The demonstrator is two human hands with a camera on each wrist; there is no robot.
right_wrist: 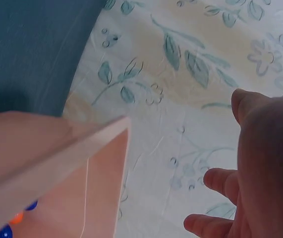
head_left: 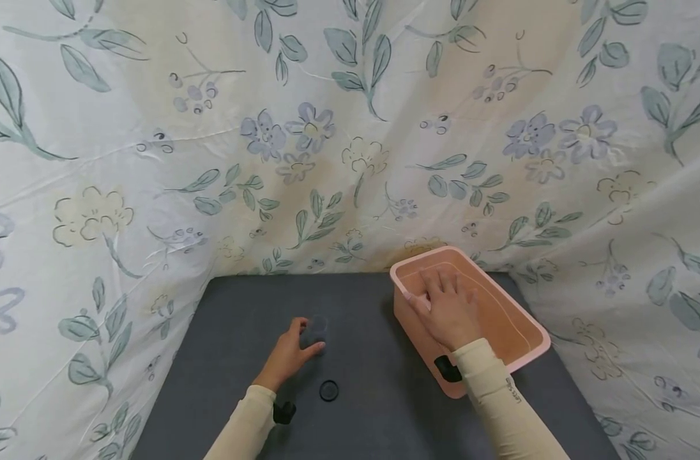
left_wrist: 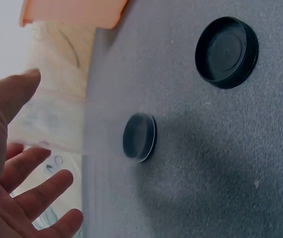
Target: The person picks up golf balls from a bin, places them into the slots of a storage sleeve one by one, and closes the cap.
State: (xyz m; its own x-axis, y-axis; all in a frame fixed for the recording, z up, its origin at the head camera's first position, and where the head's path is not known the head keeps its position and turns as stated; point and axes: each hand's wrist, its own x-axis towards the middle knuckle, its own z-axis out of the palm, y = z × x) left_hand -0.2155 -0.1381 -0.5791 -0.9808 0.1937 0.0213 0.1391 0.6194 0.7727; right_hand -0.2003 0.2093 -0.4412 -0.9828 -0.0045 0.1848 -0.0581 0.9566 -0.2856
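My left hand (head_left: 289, 354) is beside a clear see-through cylinder (head_left: 317, 327), thumb and fingers spread apart around its near side. In the left wrist view the cylinder (left_wrist: 57, 121) looks blurred and has a black round base (left_wrist: 140, 137) on the table; whether my fingers touch it cannot be made out. Nearer to me lies a black round lid (head_left: 329, 390), its hollow side up. Over the pink bin (head_left: 528, 345) is my right hand (head_left: 450, 313), fingers spread and holding nothing visible. Blue balls (right_wrist: 3, 232) and an orange ball (right_wrist: 16, 218) show inside the bin.
The dark grey table (head_left: 373, 421) carries these things, with the bin at its right side. A floral curtain (head_left: 350, 160) hangs behind and on both sides of the table. The bin's raised rim (head_left: 542, 338) surrounds its opening.
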